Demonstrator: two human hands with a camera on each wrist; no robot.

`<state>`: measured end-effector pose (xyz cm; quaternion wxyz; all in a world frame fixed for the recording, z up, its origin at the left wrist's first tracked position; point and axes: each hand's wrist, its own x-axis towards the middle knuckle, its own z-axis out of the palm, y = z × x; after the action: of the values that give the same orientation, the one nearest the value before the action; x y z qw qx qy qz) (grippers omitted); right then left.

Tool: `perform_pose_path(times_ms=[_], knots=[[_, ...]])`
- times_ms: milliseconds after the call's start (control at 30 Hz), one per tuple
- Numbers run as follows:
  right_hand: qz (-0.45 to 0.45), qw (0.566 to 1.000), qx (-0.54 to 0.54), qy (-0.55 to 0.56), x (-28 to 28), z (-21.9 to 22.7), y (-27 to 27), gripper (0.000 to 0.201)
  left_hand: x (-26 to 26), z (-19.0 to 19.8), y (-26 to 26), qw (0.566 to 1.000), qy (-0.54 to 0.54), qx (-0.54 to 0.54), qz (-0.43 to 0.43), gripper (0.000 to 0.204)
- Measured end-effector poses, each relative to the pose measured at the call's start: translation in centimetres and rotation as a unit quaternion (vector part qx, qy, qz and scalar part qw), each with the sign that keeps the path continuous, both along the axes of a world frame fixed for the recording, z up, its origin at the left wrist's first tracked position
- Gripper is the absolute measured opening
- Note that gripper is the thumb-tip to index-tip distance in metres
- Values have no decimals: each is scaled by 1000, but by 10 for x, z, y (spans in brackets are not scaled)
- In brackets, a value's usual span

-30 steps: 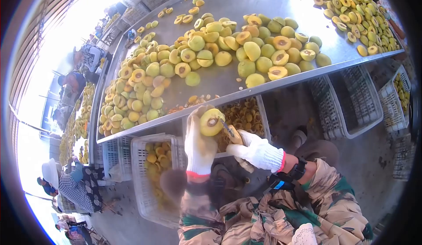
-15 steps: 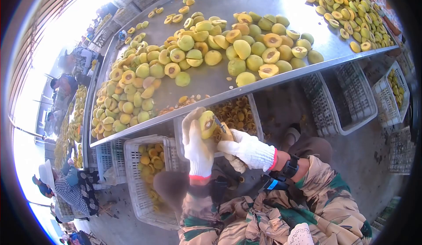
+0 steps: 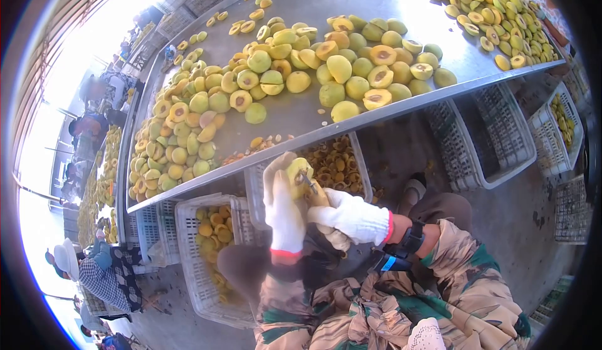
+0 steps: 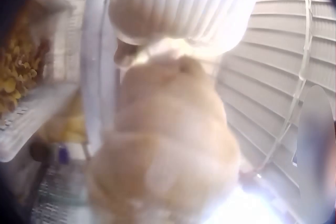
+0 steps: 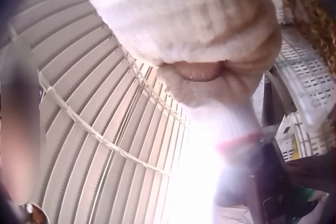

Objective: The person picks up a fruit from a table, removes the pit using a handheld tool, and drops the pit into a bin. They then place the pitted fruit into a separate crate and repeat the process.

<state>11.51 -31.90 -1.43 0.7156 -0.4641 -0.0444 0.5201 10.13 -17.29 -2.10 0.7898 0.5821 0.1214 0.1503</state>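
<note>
My gloved left hand point(image 3: 283, 209) holds a yellow-green peach half point(image 3: 297, 170) upright, cupped in the fingers just off the table's front edge. In my gloved right hand point(image 3: 356, 217) is a small pitting tool with a wooden handle point(image 3: 319, 195), its dark metal tip at the fruit's cut face. The two hands are close together above a white crate point(image 3: 365, 168) of brown-yellow scraps. Seen from the left wrist, the left glove point(image 4: 163, 129) is blurred and hides the fruit. The right wrist view shows the right glove point(image 5: 210, 29) curled, with the tool out of sight.
Piles of peach halves point(image 3: 338, 68) cover much of the metal table point(image 3: 376, 113), with loose pits point(image 3: 266, 143) near its edge. A crate of fruit point(image 3: 183, 237) stands left of my legs, another white crate point(image 3: 483, 184) to the right. Other people point(image 3: 103, 275) sit at the far left.
The peach half has turned from facing up toward me to a more sideways tilt, and the tool tip has moved into its cut face. The view has shifted slightly.
</note>
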Motion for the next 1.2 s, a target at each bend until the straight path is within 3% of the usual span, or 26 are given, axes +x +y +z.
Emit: perform_pose_path(times_ms=[67, 133, 300, 400, 500, 600, 633, 733, 833, 1033, 1133, 1200], knots=[[9, 999, -21, -22, 2, 11, -5, 16, 7, 6, 14, 988, 7, -129, -88, 42], [37, 997, -22, -64, 3, 8, -3, 19, 8, 8, 12, 994, 37, -92, -48, 51], [38, 995, 52, 70, 1, -8, -3, 20, 11, 3, 5, 997, 76, -9, 25, 52], [29, 997, -58, -52, -4, 3, 0, 19, 13, 0, 7, 996, 88, -12, 18, 53], [-40, 935, -159, -316, -10, -10, 9, 21, 13, -4, 8, 994, 101, -43, -7, 55], [58, 996, -60, -29, 4, 5, -7, 23, 18, -10, 13, 990, 115, -78, -29, 58], [66, 996, -59, -25, 5, 1, -6, 24, 19, -9, 15, 988, 119, -89, -34, 59], [53, 965, -158, -201, 0, 3, 0, 22, 18, -8, 13, 989, 143, 30, 15, 60], [56, 998, -28, 5, 1, -1, -4, 22, 16, -11, 12, 986, 134, 88, 40, 62], [68, 984, -128, -105, -3, 6, 3, 16, 10, -13, 4, 970, 85, 192, 123, 61], [96, 985, 73, 122, 2, -1, -3, 18, 9, -14, 17, 994, 98, 41, 15, 60], [97, 991, 41, 83, 3, 1, -2, 20, 11, -12, 18, 992, 124, -30, -11, 60]])
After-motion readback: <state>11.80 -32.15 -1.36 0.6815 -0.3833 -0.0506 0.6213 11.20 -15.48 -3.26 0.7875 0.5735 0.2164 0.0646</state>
